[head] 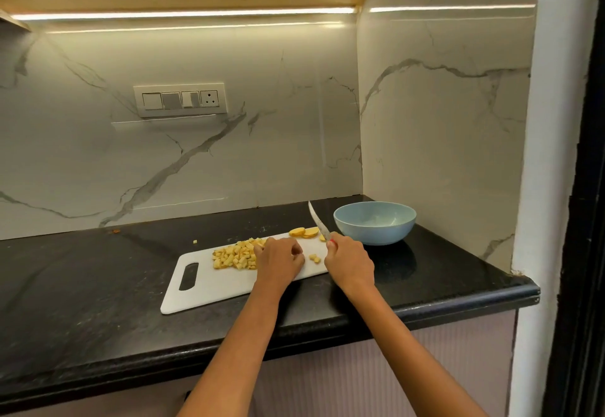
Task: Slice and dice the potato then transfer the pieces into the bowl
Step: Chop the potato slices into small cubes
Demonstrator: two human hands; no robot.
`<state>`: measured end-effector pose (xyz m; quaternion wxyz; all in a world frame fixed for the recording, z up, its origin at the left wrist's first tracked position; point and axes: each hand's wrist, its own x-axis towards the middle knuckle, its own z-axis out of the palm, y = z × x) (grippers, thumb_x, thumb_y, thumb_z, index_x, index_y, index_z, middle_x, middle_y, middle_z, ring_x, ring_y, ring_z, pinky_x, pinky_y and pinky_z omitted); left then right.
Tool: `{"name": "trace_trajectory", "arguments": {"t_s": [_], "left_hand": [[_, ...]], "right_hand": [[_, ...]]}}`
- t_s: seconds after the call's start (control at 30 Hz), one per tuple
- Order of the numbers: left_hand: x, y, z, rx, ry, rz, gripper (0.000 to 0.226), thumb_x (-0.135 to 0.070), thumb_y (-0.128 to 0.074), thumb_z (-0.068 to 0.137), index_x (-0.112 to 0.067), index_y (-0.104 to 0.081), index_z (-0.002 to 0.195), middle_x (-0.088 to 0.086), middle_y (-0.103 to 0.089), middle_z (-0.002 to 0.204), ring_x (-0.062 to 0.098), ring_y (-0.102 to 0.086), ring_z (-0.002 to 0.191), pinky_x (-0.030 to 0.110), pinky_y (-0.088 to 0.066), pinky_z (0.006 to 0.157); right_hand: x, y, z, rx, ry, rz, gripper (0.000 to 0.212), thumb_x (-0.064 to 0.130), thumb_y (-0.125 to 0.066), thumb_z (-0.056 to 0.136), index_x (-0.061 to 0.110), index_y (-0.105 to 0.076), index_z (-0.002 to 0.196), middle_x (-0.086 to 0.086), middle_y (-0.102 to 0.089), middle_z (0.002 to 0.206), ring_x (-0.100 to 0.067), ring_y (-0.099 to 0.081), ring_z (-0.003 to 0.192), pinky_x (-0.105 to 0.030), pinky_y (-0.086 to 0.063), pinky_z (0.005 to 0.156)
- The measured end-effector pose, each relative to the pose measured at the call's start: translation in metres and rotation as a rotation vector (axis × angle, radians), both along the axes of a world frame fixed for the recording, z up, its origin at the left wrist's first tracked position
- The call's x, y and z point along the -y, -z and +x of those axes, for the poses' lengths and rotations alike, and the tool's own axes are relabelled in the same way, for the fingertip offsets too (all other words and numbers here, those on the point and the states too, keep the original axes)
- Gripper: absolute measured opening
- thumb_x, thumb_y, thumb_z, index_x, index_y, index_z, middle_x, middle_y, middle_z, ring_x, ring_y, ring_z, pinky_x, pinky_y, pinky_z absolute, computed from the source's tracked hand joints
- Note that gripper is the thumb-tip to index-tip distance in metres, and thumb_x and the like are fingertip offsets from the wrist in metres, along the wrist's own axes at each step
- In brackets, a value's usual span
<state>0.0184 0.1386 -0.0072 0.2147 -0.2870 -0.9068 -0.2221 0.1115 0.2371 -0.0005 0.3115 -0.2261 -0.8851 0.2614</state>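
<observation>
A white cutting board (209, 289) lies on the black counter. A pile of diced potato (234, 255) sits on its middle, with a few loose cubes (315, 258) to the right. Uncut potato slices (305, 232) lie at the board's far right end. My left hand (281, 257) rests on the board beside the pile with fingers curled; whether it holds anything I cannot tell. My right hand (349, 261) grips a knife (317, 220) by its red handle, blade raised and pointing away. A light blue bowl (375, 224), empty inside, stands right of the board.
The black counter (98, 285) ends at a rounded front edge near me and at a marble wall on the right. A stray potato cube (195, 241) lies on the counter behind the board. A switch panel (180, 99) is on the back wall.
</observation>
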Motion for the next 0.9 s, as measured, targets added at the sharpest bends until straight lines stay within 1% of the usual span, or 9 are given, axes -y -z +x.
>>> {"name": "trace_trajectory", "arguments": {"t_s": [0.07, 0.17, 0.23, 0.33, 0.47, 0.67, 0.73, 0.83, 0.9], "left_hand": [[-0.001, 0.001, -0.001, 0.037, 0.067, 0.053, 0.016, -0.022, -0.057, 0.090, -0.024, -0.067, 0.101, -0.008, -0.066, 0.107, 0.012, -0.053, 0.108, 0.041, -0.027, 0.103], [-0.001, 0.002, 0.001, 0.056, 0.117, 0.089, 0.017, -0.019, -0.059, 0.089, -0.026, -0.067, 0.102, -0.009, -0.066, 0.108, 0.011, -0.053, 0.109, 0.036, -0.027, 0.096], [-0.001, 0.002, 0.000, 0.052, 0.116, 0.084, 0.021, -0.024, -0.059, 0.089, -0.027, -0.065, 0.109, -0.010, -0.065, 0.112, 0.012, -0.052, 0.112, 0.036, -0.027, 0.096], [-0.002, 0.001, 0.003, 0.049, 0.185, 0.066, 0.026, -0.033, -0.057, 0.090, -0.030, -0.063, 0.116, -0.010, -0.062, 0.120, 0.014, -0.046, 0.119, 0.042, -0.027, 0.100], [-0.006, -0.002, 0.010, 0.055, 0.264, -0.049, 0.020, -0.034, -0.056, 0.091, -0.030, -0.067, 0.107, -0.008, -0.060, 0.120, 0.014, -0.043, 0.119, 0.043, -0.027, 0.102], [0.017, -0.014, -0.013, -0.120, -0.014, -0.257, 0.024, -0.028, -0.043, 0.095, -0.025, -0.065, 0.104, -0.005, -0.060, 0.110, 0.017, -0.044, 0.108, 0.037, -0.029, 0.092], [0.030, -0.016, -0.026, -0.142, -0.089, -0.214, 0.024, -0.028, -0.044, 0.094, -0.026, -0.066, 0.102, -0.006, -0.059, 0.110, 0.016, -0.043, 0.107, 0.036, -0.027, 0.090], [0.040, -0.016, -0.034, -0.090, -0.119, -0.048, 0.021, -0.029, -0.049, 0.093, -0.026, -0.068, 0.101, -0.005, -0.059, 0.112, 0.018, -0.042, 0.111, 0.034, -0.023, 0.084], [0.041, -0.018, -0.035, -0.020, -0.106, 0.084, 0.020, -0.027, -0.052, 0.093, -0.024, -0.070, 0.100, -0.003, -0.061, 0.113, 0.020, -0.042, 0.115, 0.037, -0.024, 0.089]], "right_hand": [[-0.002, 0.002, -0.001, -0.018, -0.005, -0.024, 0.030, 0.027, -0.039, 0.100, 0.014, -0.058, 0.120, -0.005, -0.064, 0.102, -0.012, -0.056, 0.078, -0.019, -0.038, 0.057], [-0.002, 0.003, -0.001, -0.042, -0.013, -0.033, 0.030, 0.028, -0.039, 0.100, 0.015, -0.059, 0.120, -0.005, -0.064, 0.103, -0.016, -0.061, 0.087, -0.026, -0.046, 0.067], [-0.002, 0.004, 0.000, -0.054, -0.011, -0.033, 0.030, 0.028, -0.038, 0.100, 0.016, -0.058, 0.120, -0.004, -0.064, 0.103, -0.016, -0.061, 0.088, -0.026, -0.045, 0.068], [-0.003, 0.006, 0.002, -0.069, -0.005, -0.023, 0.030, 0.028, -0.037, 0.101, 0.017, -0.058, 0.120, -0.003, -0.064, 0.105, -0.015, -0.061, 0.089, -0.024, -0.043, 0.067], [-0.004, 0.006, 0.001, -0.079, -0.015, -0.031, 0.030, 0.027, -0.037, 0.101, 0.015, -0.059, 0.118, -0.003, -0.064, 0.101, -0.010, -0.056, 0.080, -0.022, -0.039, 0.063], [-0.007, 0.004, -0.009, -0.035, -0.022, 0.032, 0.028, 0.025, -0.038, 0.101, 0.013, -0.058, 0.116, -0.003, -0.064, 0.097, -0.008, -0.050, 0.071, -0.016, -0.031, 0.052], [-0.010, 0.000, -0.012, -0.032, -0.023, 0.061, 0.027, 0.024, -0.037, 0.101, 0.012, -0.057, 0.115, -0.005, -0.064, 0.097, -0.010, -0.051, 0.072, -0.016, -0.031, 0.051], [-0.014, -0.005, -0.015, -0.080, -0.018, 0.106, 0.027, 0.023, -0.035, 0.101, 0.012, -0.056, 0.115, -0.008, -0.064, 0.096, -0.016, -0.058, 0.078, -0.024, -0.042, 0.059], [-0.016, -0.008, -0.018, -0.127, -0.015, 0.133, 0.028, 0.024, -0.034, 0.102, 0.013, -0.054, 0.117, -0.008, -0.065, 0.095, -0.015, -0.056, 0.075, -0.023, -0.038, 0.058]]}}
